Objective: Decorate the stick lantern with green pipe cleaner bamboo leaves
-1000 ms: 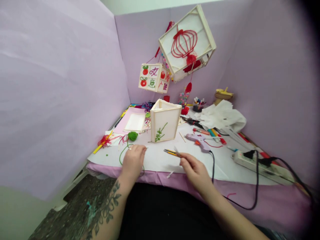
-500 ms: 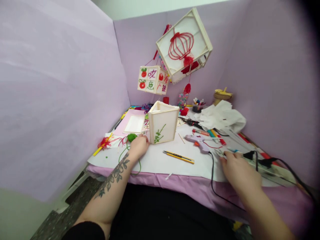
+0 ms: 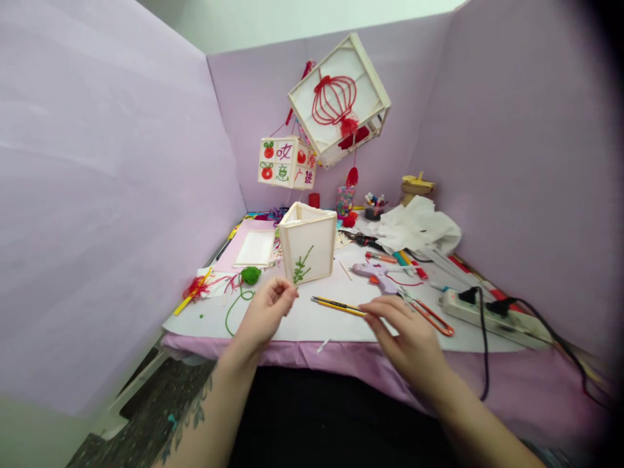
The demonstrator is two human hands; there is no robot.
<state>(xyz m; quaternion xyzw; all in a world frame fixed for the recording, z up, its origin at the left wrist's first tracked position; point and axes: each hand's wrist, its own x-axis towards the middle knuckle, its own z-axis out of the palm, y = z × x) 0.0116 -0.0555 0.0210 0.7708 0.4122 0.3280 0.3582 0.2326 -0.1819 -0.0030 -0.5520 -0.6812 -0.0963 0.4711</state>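
Note:
My left hand (image 3: 269,305) is closed in a pinch just in front of the triangular lantern; whatever is between its fingertips is too small to make out. My right hand (image 3: 402,331) has its thumb and fingertips at the right end of a slim yellow-and-black craft knife (image 3: 336,305). Upright behind my hands stands the white lantern (image 3: 316,250) with wooden edges and a green yarn plant on its front panel. A green yarn ball (image 3: 250,275) lies left of it, its loose strand running behind my left wrist. Red-handled scissors (image 3: 433,317) lie beyond my right hand.
A lilac glue gun (image 3: 375,274) and a white power strip (image 3: 487,315) with black cords lie on the right. Crumpled white cloth (image 3: 419,224) sits behind them. Two decorated lanterns hang above, one large (image 3: 341,101), one small (image 3: 285,162). Lilac partitions enclose the table.
My right hand has moved left from the scissors to the craft knife, uncovering the scissors and power strip. My left hand has drawn back from the lantern's base toward me, fingers pinched.

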